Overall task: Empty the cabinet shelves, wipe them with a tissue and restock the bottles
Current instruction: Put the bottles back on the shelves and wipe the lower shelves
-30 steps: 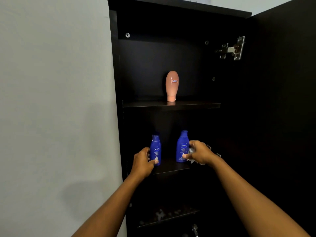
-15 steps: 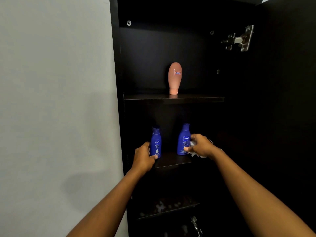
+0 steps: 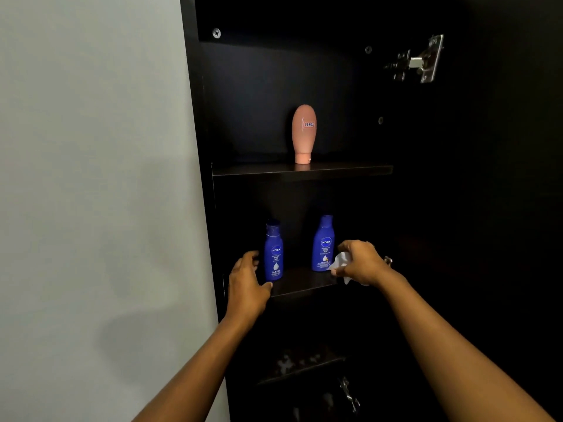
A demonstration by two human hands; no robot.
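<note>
Two blue lotion bottles stand upright on the middle shelf [image 3: 304, 284] of a dark cabinet. My left hand [image 3: 246, 281] is just left of the left blue bottle [image 3: 274, 251], fingers loosely spread and thumb near its base, not wrapped round it. To the right of the right blue bottle [image 3: 323, 245], my right hand [image 3: 361, 263] grips a crumpled white tissue [image 3: 341, 264]; its fingers are off the bottle. A pink bottle [image 3: 303, 134] stands cap-down on the upper shelf [image 3: 350, 170].
The cabinet door [image 3: 502, 208] hangs open on the right, with a metal hinge [image 3: 422, 60] near its top. A pale wall [image 3: 91, 178] runs along the left side. A lower shelf [image 3: 301, 367] shows whitish specks; a second hinge [image 3: 347, 394] glints below it.
Both hands have released the blue bottles and drawn slightly away from them. The bottles stay upright on the middle shelf. The tissue remains in my right hand.
</note>
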